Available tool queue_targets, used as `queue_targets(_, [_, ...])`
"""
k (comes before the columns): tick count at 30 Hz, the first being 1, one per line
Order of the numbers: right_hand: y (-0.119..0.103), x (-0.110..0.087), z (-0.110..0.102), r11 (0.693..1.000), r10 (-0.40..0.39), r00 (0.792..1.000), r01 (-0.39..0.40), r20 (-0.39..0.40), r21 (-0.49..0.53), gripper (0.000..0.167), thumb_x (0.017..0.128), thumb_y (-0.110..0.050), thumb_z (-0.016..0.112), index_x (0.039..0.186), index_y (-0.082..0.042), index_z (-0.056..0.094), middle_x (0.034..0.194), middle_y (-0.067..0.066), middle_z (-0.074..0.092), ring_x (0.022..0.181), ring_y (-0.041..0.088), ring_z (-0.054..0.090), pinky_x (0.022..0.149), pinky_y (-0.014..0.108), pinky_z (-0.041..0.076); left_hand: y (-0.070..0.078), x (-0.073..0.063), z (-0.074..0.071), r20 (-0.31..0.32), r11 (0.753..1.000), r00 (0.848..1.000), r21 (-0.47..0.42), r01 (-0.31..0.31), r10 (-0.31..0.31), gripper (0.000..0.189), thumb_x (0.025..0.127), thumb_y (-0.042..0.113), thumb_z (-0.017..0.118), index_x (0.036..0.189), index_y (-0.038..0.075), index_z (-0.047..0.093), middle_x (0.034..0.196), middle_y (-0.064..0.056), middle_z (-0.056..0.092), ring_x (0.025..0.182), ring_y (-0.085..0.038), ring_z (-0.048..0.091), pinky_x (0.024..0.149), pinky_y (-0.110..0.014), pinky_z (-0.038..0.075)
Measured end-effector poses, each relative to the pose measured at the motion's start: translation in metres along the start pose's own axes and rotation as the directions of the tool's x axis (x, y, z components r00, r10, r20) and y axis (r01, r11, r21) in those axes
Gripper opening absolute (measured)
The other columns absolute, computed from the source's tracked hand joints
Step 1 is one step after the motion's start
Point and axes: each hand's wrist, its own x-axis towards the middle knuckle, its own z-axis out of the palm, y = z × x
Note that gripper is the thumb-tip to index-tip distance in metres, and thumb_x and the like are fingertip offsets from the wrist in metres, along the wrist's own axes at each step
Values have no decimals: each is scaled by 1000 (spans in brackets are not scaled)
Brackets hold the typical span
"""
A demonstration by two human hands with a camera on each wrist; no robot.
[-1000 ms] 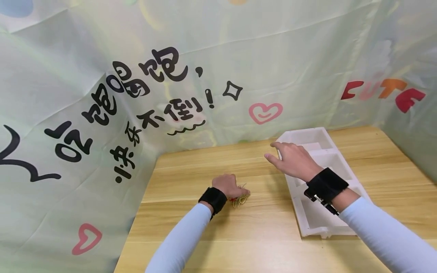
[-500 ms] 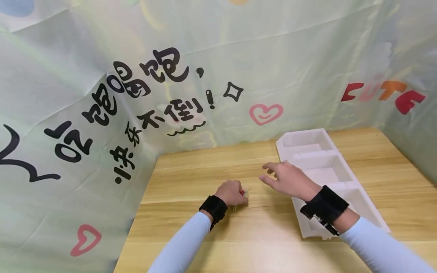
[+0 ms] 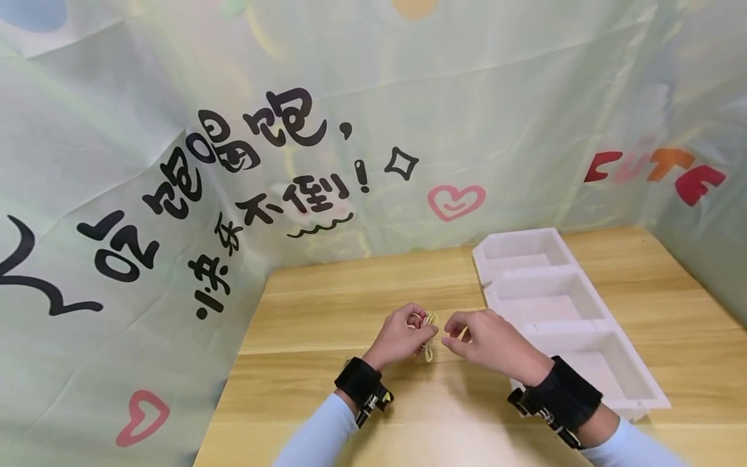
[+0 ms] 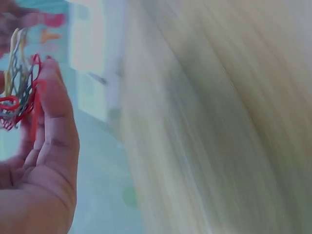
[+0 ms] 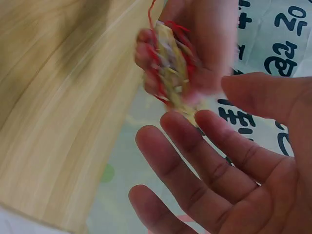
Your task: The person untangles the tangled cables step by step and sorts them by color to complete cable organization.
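My left hand [image 3: 401, 336] grips a looped bundle of thin red, yellow and grey strings [image 3: 430, 320] above the wooden table. In the left wrist view the strings [image 4: 20, 80] form tangled loops between the thumb and fingers. Yellow loops stick out past the thumb, both above and below. My right hand [image 3: 495, 342] hovers just to the right of the bundle, holding nothing. From the right wrist camera, its fingers [image 5: 192, 187] are spread and slightly bent, their tips close to the lower end of the strings. Part of the bundle is hidden inside the left palm.
A white tray [image 3: 591, 327] with three compartments stands on the table's [image 3: 327, 298] right side, partly behind my right wrist. Behind the table hangs a pale green cloth [image 3: 373, 117] printed with black characters and hearts. Black bands [image 3: 565, 395] circle both wrists.
My left hand has gathered the strings off the tabletop, lifted them and turned slightly right. The right hand has come down and left from over the tray toward the left one.
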Motion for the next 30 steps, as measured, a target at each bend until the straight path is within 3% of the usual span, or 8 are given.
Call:
queue_targets(3, [-3,-5,5,999,6,1000,-5,-16,42,17,90,-29,78,82,-18,68,74,-13,62,63,2,57,57,24,48,11,-6,8,-7,975,1000,-220,-10,9,23,93,16,70,108,5,57,78,-3,62,52,-13,58,49,-30,52])
queue_targets(8, [-10,-11,16,991,76,993,-65,-89,121,34,85,-52,78,78,-22,63,68,-14,57,59,4,53,53,24,45,28,-17,23,-34,882,999,-471,-16,0,22,93,11,64,109,5,51,78,-2,59,58,-8,52,49,-21,43])
queue_targets(12, [-12,-13,21,988,75,985,-53,-155,142,26,88,-39,79,77,-23,62,65,-16,55,55,2,49,50,23,42,34,-24,35,-9,808,1000,-589,-8,3,30,95,17,63,115,8,42,79,-2,56,57,-7,52,49,-21,46])
queue_targets(14, [-13,-15,22,991,40,983,-17,-177,133,21,90,-29,78,77,-25,62,64,-17,54,53,1,48,49,22,41,36,-28,38,12,793,1000,-609,4,4,33,98,22,61,121,10,40,76,-2,56,53,-8,52,47,-22,47])
queue_targets(18, [-17,-19,25,995,-32,976,52,-216,86,26,93,-17,71,74,-27,58,62,-19,50,52,-2,44,47,21,39,39,-32,43,-28,830,999,-557,-29,16,41,105,37,54,127,3,49,70,0,52,48,-8,46,42,-20,42])
queue_targets(23, [-19,-22,23,997,-28,968,44,-251,60,38,97,-11,65,67,-28,48,59,-20,34,52,-3,34,49,19,32,39,-34,45,-149,880,988,-464,-103,37,44,105,39,55,112,-4,57,71,1,51,49,-7,43,39,-18,36])
queue_targets(27, [-19,-24,16,982,43,969,4,-244,189,24,101,-13,62,79,-24,63,64,-18,47,55,2,48,53,22,41,42,-36,44,-214,900,972,-398,-176,95,32,105,33,57,108,1,59,72,-1,50,48,-7,41,39,-18,34])
queue_targets(30, [-19,-24,12,951,89,974,-21,-208,310,12,102,-22,64,96,-15,71,72,-10,61,61,9,60,56,26,49,45,-36,43,-248,908,956,-345,-237,155,24,105,28,58,109,5,60,74,-1,52,47,-7,41,39,-18,33])
